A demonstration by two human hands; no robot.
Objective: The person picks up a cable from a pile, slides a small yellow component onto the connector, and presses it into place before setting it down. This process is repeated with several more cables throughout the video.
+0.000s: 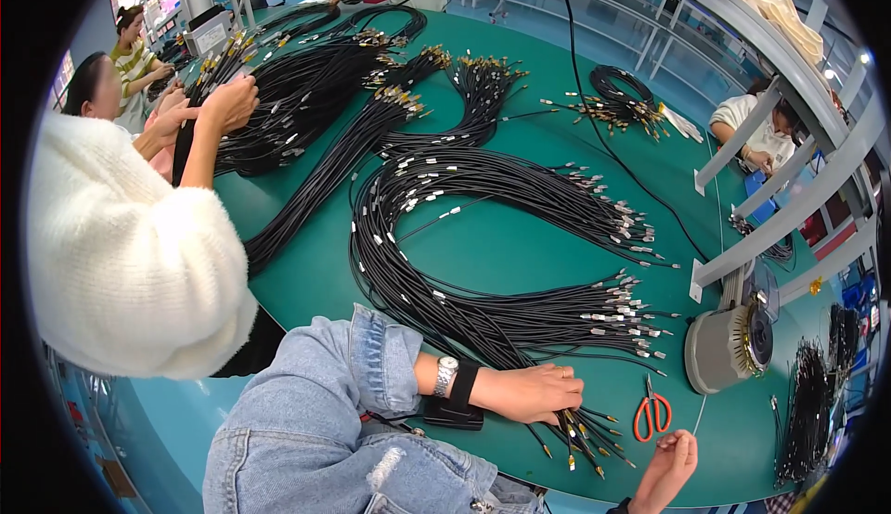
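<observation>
My left hand (pixel 529 392), with a watch and a black strap at the wrist, is closed over a small bundle of black cables (pixel 590 429). The gold-tipped ends of the cables fan out below its fingers. My right hand (pixel 672 469) is at the lower right with its fingertips pinched together. A thin pale strip (pixel 701 412) rises from those fingertips; its kind is hard to make out. Red-handled scissors (pixel 653 414) lie on the table between my hands. Just beyond my left hand, a large curved bundle of black cables (pixel 492 319) with white labels and silver ends spreads out.
More black cable bundles (pixel 325 87) cover the far left of the green table (pixel 483 231). A coiled bundle (pixel 622 96) and a white glove (pixel 680 122) lie farther back. A grey round machine (pixel 729 342) stands at right beside metal rack posts. A person in white (pixel 139 245) works close at left.
</observation>
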